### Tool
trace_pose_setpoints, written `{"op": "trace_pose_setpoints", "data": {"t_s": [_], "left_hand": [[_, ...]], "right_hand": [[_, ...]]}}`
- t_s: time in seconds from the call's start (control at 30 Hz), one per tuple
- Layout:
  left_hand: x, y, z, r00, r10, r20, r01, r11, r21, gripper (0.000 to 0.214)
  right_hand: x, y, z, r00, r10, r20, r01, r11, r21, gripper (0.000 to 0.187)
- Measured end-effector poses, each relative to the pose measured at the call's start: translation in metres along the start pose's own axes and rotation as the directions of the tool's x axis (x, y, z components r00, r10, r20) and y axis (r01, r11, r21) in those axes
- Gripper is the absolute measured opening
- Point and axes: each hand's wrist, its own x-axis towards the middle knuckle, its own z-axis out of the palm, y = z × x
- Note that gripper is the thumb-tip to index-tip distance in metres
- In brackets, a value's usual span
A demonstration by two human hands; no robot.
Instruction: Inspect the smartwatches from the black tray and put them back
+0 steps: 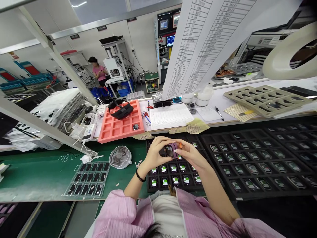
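Note:
Both my hands hold a small purple device [170, 150] with a dark screen, much like a smartwatch body, above a black tray. My left hand [157, 150] is wrapped round its left side, thumb below and fingers above. On its right side my right hand [189, 153] grips it with thumb and fingers, and a small orange piece [180, 145] shows by those fingers. Below, the black tray [169, 190] carries several similar units with green and white faces, partly hidden by my hands.
More black trays [231, 165] with watch-like units lie to the right. A small fan [120, 157] and a clear tray of black parts [88, 178] are on the green bench at left. A pink tray [119, 127] sits on the shelf; hanging paper sheets [198, 43] block the upper view.

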Motion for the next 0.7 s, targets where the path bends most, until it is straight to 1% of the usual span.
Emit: {"op": "trace_pose_setpoints", "data": {"t_s": [0.1,0.27,0.4,0.5,0.57,0.7], "left_hand": [[0.000,0.003,0.000,1.000,0.012,-0.021,-0.013,0.999,-0.042,0.044],[0.000,0.003,0.002,0.999,0.028,-0.040,-0.031,0.996,-0.082,0.043],[0.001,0.004,0.003,0.997,0.045,-0.067,-0.051,0.994,-0.097,0.042],[0.002,0.004,0.003,0.996,0.052,-0.076,-0.060,0.992,-0.110,0.042],[0.002,0.005,0.004,0.997,0.034,-0.067,-0.041,0.993,-0.112,0.040],[0.001,0.005,0.005,0.998,0.008,-0.064,-0.015,0.993,-0.114,0.040]], "right_hand": [[0.000,-0.001,-0.001,1.000,0.009,0.013,-0.009,0.998,0.055,0.042],[0.000,0.002,-0.002,0.999,-0.018,0.042,0.016,0.998,0.053,0.044],[-0.002,0.000,-0.001,0.997,-0.011,0.071,0.006,0.997,0.071,0.044],[-0.004,-0.003,0.003,0.998,0.012,0.062,-0.018,0.996,0.092,0.048],[-0.005,-0.004,0.006,0.999,0.015,0.045,-0.018,0.997,0.081,0.050],[-0.006,-0.006,0.011,0.999,-0.031,0.026,0.030,0.999,0.032,0.050]]}}
